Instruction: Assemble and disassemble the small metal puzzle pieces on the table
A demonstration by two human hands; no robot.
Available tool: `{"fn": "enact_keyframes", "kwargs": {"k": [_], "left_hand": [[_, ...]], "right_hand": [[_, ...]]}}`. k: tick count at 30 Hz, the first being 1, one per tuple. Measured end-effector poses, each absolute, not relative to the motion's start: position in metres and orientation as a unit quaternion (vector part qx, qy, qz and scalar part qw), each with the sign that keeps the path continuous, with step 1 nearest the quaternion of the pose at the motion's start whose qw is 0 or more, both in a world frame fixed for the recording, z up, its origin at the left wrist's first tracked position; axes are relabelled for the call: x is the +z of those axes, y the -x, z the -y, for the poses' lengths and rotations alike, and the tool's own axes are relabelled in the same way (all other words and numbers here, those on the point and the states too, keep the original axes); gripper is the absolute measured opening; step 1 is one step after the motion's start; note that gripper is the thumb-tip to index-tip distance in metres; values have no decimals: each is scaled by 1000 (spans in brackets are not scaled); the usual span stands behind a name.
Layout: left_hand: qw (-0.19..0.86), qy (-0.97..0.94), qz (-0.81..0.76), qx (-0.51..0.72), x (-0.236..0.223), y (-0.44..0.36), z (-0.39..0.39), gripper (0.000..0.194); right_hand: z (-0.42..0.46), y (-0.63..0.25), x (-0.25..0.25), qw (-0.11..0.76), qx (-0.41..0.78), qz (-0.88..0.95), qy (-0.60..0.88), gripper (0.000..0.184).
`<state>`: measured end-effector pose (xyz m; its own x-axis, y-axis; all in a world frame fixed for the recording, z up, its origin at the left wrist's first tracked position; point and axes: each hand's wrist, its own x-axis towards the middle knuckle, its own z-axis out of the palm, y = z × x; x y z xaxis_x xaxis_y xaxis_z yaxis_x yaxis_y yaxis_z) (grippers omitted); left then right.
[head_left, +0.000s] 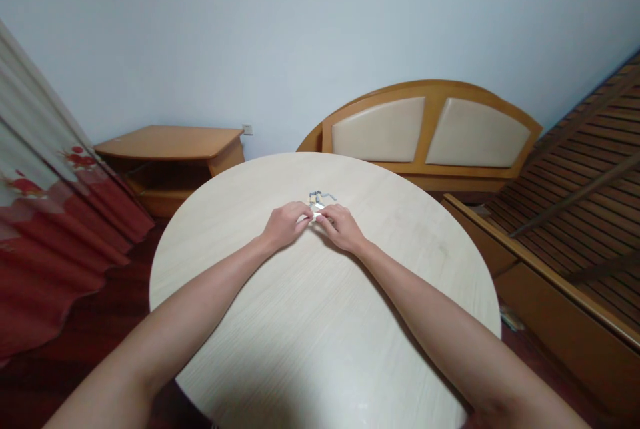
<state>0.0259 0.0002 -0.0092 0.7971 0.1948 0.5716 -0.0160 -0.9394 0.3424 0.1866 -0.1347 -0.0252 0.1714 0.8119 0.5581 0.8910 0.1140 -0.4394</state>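
My left hand [289, 223] and my right hand [341, 225] meet near the middle of the round table [300, 322]. Between their pinched fingertips is a small white piece [317, 215], partly covered by the fingers; its kind is too small to make out. Just beyond the fingertips lies a little grey-blue and tan object [315, 198] with a thin grey strand [329, 197] reaching to the right. Whether it joins the white piece, I cannot tell. Both forearms come in low over the tabletop from the near side.
A wooden cabinet [170, 142] stands at the back left beside a red and white curtain [45, 229]. Behind the table is a padded headboard [380, 132]. A wooden bed frame [550, 275] and slatted panel [590, 169] stand on the right.
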Motion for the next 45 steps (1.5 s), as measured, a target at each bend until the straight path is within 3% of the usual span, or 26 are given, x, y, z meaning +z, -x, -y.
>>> {"fn": "enact_keyframes", "kwargs": {"k": [22, 30, 45], "left_hand": [[170, -926, -95, 323, -14, -28, 1, 19], [163, -927, -96, 325, -15, -29, 0, 18], [170, -923, -66, 340, -20, -31, -3, 19]], "right_hand": [[133, -194, -28, 359, -50, 646, 673, 28], [133, -193, -27, 374, -64, 651, 657, 36], [131, -194, -31, 410, -87, 671, 612, 28]]}}
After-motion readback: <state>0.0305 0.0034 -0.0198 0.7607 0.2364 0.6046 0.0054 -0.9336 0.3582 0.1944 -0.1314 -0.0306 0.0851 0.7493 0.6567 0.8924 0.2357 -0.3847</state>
